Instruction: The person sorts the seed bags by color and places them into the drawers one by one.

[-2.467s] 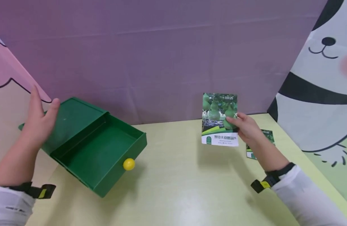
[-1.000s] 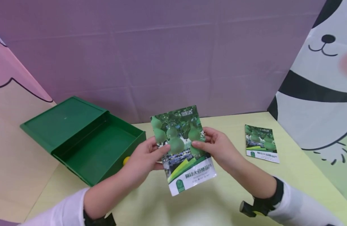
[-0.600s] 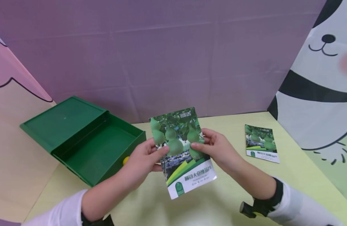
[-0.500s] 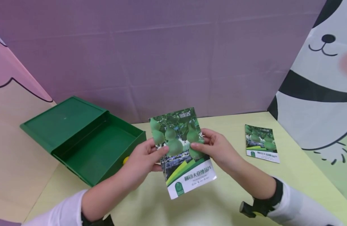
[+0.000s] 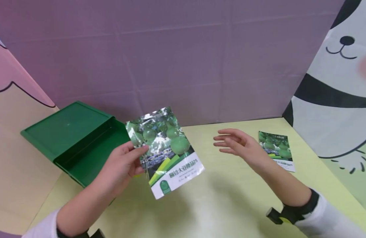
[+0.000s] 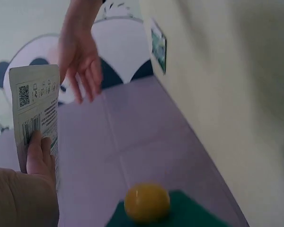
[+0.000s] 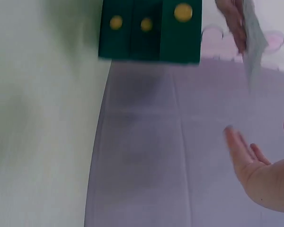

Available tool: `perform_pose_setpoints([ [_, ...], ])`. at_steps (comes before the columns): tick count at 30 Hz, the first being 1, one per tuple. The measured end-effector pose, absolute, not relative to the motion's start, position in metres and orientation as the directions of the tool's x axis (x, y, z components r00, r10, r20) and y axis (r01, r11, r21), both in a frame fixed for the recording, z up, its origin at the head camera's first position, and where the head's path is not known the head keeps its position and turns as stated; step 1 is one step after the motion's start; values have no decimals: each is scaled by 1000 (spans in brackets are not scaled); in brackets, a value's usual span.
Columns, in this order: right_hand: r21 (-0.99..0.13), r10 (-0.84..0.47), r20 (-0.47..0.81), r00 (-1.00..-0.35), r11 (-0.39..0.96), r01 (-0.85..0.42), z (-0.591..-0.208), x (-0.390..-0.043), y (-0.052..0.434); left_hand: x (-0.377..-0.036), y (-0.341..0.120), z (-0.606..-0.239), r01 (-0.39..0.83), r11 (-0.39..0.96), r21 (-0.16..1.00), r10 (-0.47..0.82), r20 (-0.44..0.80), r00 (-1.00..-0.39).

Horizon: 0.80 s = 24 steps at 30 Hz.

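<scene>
We've got the packet (image 5: 164, 152) up off the tabletop (image 5: 230, 205), pinched at its left edge by our left hand (image 5: 123, 165), thumb on the front, fingers behind. It tilts, printed face toward us, white strip at its lower end. Our right hand (image 5: 240, 145) hangs free at the packet's 3 o'clock, well apart from it, fingers loosely spread, grasping nothing. At the packet's 9 o'clock sits the green drawer box (image 5: 72, 138), drawer pulled out, just beyond our left hand. A second packet (image 5: 278, 150) lies flat just past our right hand.
</scene>
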State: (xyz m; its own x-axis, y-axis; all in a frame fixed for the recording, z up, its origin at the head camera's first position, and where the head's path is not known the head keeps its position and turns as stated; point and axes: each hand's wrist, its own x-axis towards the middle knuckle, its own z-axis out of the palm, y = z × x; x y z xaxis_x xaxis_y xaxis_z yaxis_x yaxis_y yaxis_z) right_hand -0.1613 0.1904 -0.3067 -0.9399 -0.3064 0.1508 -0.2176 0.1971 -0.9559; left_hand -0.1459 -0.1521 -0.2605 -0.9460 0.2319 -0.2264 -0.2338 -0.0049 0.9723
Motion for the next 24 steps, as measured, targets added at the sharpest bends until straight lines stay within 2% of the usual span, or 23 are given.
perform_pose_setpoints([
  [2,-935,-287,144,-947,275,-225,-307,-165,205,-148,-168,-261,-231,-60,971,224,-212,-951],
  [5,-875,-212,59,-975,459,-152,-307,-173,231,-151,-191,-263,-242,-149,959,211,-208,-955],
  [8,-738,-115,-32,-993,672,-54,-312,-186,262,-153,-208,-268,-272,-218,937,185,-234,-954],
  [11,-583,-38,-81,-996,812,16,-324,-200,295,-153,-219,-273,-306,-255,917,143,-277,-950],
  [16,-463,50,-124,-991,881,103,-346,-214,344,-155,-232,-282,-376,-280,883,132,-352,-927],
  [19,-421,104,-168,-980,892,166,-357,-218,368,-155,-239,-284,-419,-344,840,153,-391,-908],
  [24,-336,175,-291,-940,902,272,-374,-223,399,-157,-248,-289,-436,-470,768,202,-387,-900],
])
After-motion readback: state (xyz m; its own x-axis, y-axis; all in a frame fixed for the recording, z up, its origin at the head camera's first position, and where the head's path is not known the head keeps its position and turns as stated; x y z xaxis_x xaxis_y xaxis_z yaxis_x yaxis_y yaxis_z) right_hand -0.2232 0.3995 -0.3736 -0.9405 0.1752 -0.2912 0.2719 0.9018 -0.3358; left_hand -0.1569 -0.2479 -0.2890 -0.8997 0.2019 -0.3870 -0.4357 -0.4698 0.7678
